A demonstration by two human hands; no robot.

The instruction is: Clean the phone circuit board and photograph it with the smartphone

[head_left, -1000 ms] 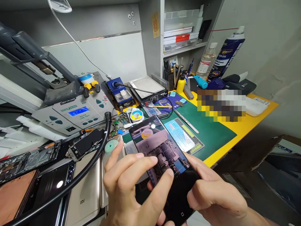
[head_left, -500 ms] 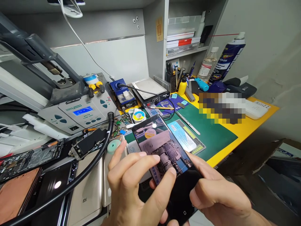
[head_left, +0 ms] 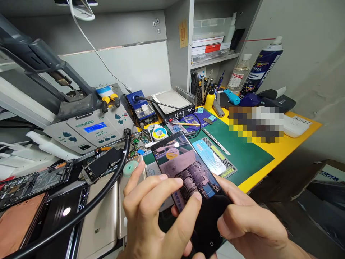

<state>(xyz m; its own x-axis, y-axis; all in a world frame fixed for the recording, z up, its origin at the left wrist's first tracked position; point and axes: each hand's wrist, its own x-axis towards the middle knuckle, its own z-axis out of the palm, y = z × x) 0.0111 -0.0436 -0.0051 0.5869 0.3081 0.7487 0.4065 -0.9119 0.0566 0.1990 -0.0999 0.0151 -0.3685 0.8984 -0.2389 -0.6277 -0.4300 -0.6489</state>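
Note:
A black smartphone (head_left: 212,216) is tilted in front of me, its lit screen displaying a picture of a circuit board. My right hand (head_left: 250,223) grips its right side, with the thumb over the lower edge and fingertips showing at the left edge. Over the screen is my left hand (head_left: 153,216). Its index finger and thumb rest on the board picture, spread apart, and its other fingers stretch out. Beneath the phone, a blue-and-white card (head_left: 212,160) lies on the green mat (head_left: 250,158).
At left stands a hot air station (head_left: 97,129) with a thick black hose (head_left: 88,205) crossing over several phones, one of them a gold phone (head_left: 98,216). A solder spool (head_left: 159,133), tweezers (head_left: 217,141) and a heating plate (head_left: 172,104) sit farther back. A spray can (head_left: 261,68) stands at right.
The view has shifted very slightly. Both hands and the phone stay in nearly the same place, with the left index finger and thumb still on the screen.

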